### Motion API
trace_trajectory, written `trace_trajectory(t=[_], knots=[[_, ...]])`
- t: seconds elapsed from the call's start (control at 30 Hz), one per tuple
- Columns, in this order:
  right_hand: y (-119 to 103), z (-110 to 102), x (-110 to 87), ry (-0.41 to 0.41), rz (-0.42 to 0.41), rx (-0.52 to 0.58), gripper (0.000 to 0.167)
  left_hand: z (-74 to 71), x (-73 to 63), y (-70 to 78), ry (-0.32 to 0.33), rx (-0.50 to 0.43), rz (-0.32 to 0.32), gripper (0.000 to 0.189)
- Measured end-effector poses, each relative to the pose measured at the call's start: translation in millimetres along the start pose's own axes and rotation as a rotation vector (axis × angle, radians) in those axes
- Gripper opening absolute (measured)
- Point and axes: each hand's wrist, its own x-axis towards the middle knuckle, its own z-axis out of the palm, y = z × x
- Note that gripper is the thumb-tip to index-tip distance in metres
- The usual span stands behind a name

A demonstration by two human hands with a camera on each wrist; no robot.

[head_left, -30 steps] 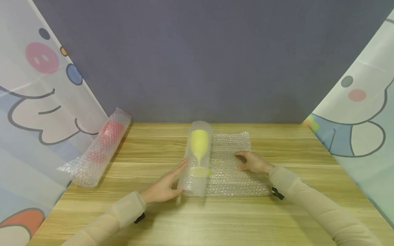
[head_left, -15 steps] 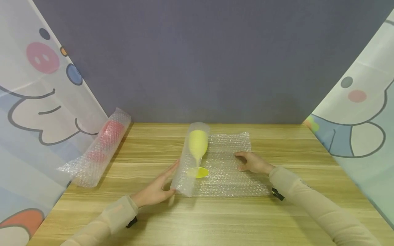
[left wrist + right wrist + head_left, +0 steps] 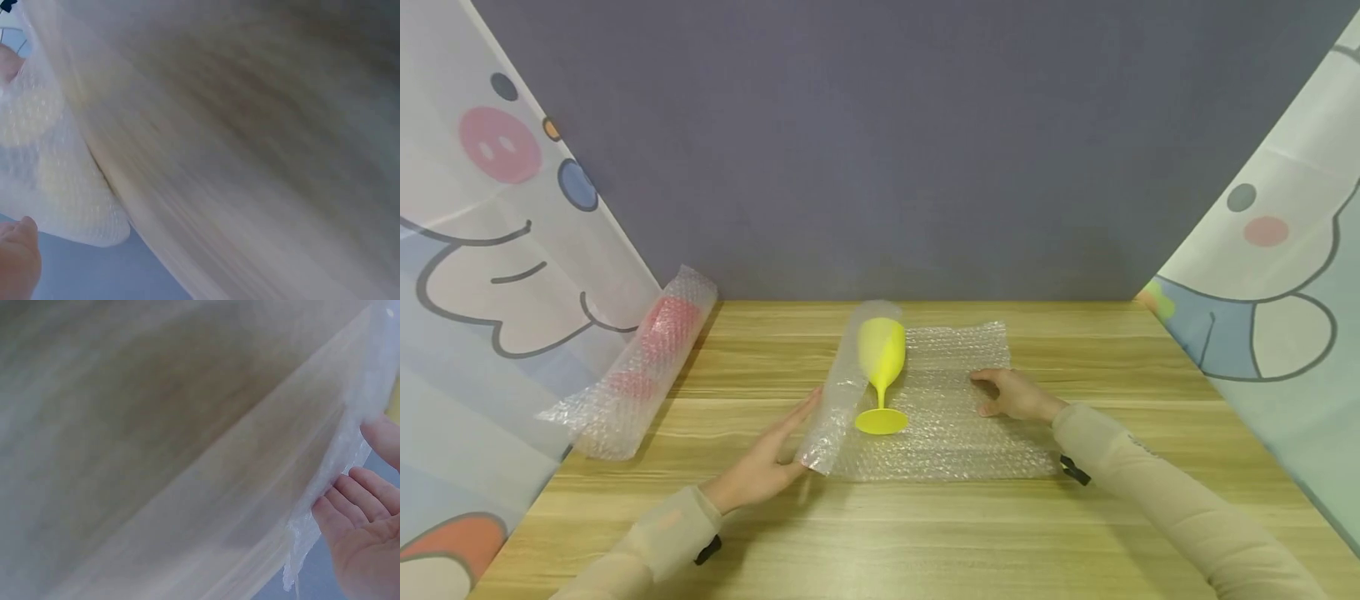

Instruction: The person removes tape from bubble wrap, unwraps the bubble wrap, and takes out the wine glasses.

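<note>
A yellow goblet [image 3: 891, 354] lies on a sheet of bubble wrap [image 3: 955, 442], its foot towards me. The sheet's left flap [image 3: 838, 408] stands raised and leans partly over the bowl. My left hand [image 3: 752, 471] touches that flap's outer edge, thumb and fingers spread apart and fairly straight. In the left wrist view the bubble wrap [image 3: 75, 187] bulges between the thumb and a fingertip. On the right part of the sheet rests my right hand [image 3: 1018, 395], fingers loosely bent; the right wrist view shows its fingertips against the plastic.
A pink-red object wrapped in bubble wrap [image 3: 651, 358] lies at the table's left edge, against the printed side cloth. A grey panel [image 3: 880, 150] rises behind the wooden table [image 3: 925, 542], and another printed cloth [image 3: 1262, 292] hangs at the right.
My left hand has moved left and a little towards me. The flap has swung left with it, uncovering the goblet's foot, stem and most of its bowl. My right hand has stayed put.
</note>
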Motion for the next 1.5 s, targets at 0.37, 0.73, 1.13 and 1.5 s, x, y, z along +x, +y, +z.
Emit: trace_trajectory(t=[0.37, 0.73, 1.13, 1.5], knots=[[0, 0, -1.4, 0.004, -0.005, -0.014, 0.066, -15.5, -15.1, -13.2, 0.006, -0.197, -0.019, 0.086], [-2, -1, -1.7, 0.008, -0.009, -0.004, 0.065, -25.3, -31.1, -14.9, 0.065, -0.118, -0.159, 0.077], [-1, 0, -2.2, 0.006, -0.005, -0.019, 0.065, -42.7, -41.9, -22.5, 0.063, -0.154, -0.237, 0.073], [-1, 0, -2.7, 0.013, 0.001, -0.026, 0.066, -48.8, -40.3, -28.4, -0.030, -0.216, -0.351, 0.070]])
